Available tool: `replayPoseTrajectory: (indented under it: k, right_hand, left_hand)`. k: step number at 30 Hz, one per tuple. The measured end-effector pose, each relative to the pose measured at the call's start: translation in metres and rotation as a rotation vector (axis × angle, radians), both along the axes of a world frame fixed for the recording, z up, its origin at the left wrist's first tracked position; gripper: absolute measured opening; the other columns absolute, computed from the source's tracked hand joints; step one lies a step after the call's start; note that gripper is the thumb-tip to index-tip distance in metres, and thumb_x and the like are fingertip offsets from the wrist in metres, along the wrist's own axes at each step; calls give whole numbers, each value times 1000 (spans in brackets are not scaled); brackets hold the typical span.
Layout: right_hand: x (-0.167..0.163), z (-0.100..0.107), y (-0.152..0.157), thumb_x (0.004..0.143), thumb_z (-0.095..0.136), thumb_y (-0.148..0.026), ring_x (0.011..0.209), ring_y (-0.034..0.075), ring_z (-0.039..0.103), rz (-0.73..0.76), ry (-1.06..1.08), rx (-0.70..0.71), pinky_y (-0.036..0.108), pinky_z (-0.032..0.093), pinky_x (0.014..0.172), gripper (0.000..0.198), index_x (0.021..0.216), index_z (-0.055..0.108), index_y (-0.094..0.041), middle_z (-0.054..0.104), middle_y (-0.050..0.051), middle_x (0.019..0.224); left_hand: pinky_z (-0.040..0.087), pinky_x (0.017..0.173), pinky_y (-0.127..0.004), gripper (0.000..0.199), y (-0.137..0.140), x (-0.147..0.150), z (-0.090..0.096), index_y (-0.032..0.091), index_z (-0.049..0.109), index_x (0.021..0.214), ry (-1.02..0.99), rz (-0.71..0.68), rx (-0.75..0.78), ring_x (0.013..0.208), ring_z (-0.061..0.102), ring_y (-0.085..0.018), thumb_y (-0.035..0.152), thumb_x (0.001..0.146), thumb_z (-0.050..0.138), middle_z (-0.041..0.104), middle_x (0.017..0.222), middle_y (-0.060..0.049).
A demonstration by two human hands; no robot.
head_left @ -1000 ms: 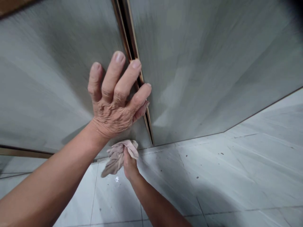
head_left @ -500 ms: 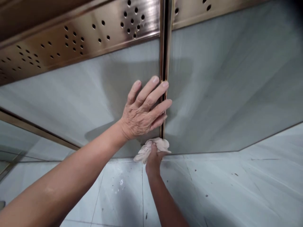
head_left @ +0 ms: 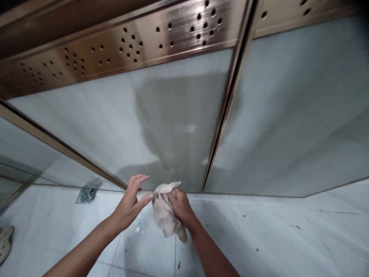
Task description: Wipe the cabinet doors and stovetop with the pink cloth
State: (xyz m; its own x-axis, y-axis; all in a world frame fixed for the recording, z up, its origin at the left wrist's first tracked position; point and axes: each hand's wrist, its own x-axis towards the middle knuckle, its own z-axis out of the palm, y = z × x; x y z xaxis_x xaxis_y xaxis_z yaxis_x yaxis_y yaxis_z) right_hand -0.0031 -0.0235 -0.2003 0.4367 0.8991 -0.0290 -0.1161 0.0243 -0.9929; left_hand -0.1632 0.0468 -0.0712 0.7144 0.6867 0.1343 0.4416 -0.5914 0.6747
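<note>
My right hand (head_left: 178, 204) grips a crumpled pale cloth (head_left: 165, 213) low down, just in front of the bottom of two grey glossy door panels (head_left: 173, 127). My left hand (head_left: 131, 203) is beside it, fingers apart, with the thumb touching the cloth's left edge. Both hands hang over the tiled floor, a little left of the bronze vertical seam (head_left: 223, 111) between the panels.
A bronze perforated metal strip (head_left: 129, 50) runs across the top of the panels. A slanted bronze frame edge (head_left: 57, 144) borders a side panel at left. The pale floor tiles (head_left: 273, 234) carry dark specks. A light shoe (head_left: 4, 240) sits at the far left.
My left hand has come off the door panel and dropped down to the cloth. My right hand has pulled the cloth away from the seam's base. The view has tilted up and leftward.
</note>
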Motion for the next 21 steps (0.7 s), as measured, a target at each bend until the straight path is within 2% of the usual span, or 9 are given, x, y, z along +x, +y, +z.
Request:
replayPoseTrajectory:
  k: [3,4,5,7,9,12,15,18,21]
  right_hand:
    - [10,11,-5,87,54,-66,81,20,63,81,11,-36,29,48,72,52,103,67,-18,69,7,92]
    - [14,17,-8,86,56,-67,82,20,63,117,11,-50,29,49,72,53,104,67,-17,69,7,93]
    - [18,22,-11,84,59,-66,85,20,63,151,7,-62,29,49,75,53,106,66,-18,69,6,96]
    - [25,30,-18,79,69,-61,95,20,62,211,1,-72,28,49,81,55,115,61,-19,68,5,105]
    - [26,34,-25,75,75,-53,98,19,60,271,11,-57,28,48,83,63,125,52,-21,65,4,110]
    - [9,30,-30,72,77,-44,95,17,58,352,50,-36,28,48,82,65,125,47,-20,63,3,107]
    - [-16,25,-30,70,77,-36,97,17,58,311,65,-22,28,49,85,64,124,47,-20,62,4,110]
    - [-23,25,-28,76,69,-36,87,16,59,249,101,-28,27,50,78,48,117,51,-18,63,3,98]
    - [-19,31,-27,78,68,-44,85,17,60,152,169,8,29,51,78,45,111,54,-18,64,4,97]
  left_hand:
    - [52,91,-38,80,-11,5,-13,27,39,142,-20,-30,-499,119,55,-27,45,75,79,51,135,-12]
    - [53,86,-35,87,-13,7,-16,26,38,141,-56,-27,-612,111,59,-25,44,69,83,54,131,-10]
    - [53,79,-32,86,-15,8,-18,24,41,138,-92,-4,-687,100,62,-22,43,67,85,59,122,-8]
    - [50,65,-28,63,-14,7,-18,21,53,122,-156,105,-764,74,60,-15,46,71,80,63,95,-1]
    - [45,60,-26,43,-13,3,-19,19,59,102,-199,218,-802,63,53,-12,49,75,74,59,76,2]
    - [41,62,-23,40,-14,-6,-24,19,60,90,-254,260,-871,66,52,-11,50,72,78,60,74,3]
    - [35,57,-21,46,-20,-10,-36,19,54,83,-307,286,-928,61,48,-9,55,70,79,56,70,5]
    - [35,56,-21,51,-24,-9,-41,20,54,91,-378,362,-944,61,49,-9,57,69,81,57,72,5]
    - [45,71,-23,65,-28,-4,-37,22,55,116,-432,345,-1033,83,60,-13,56,68,83,66,97,-1]
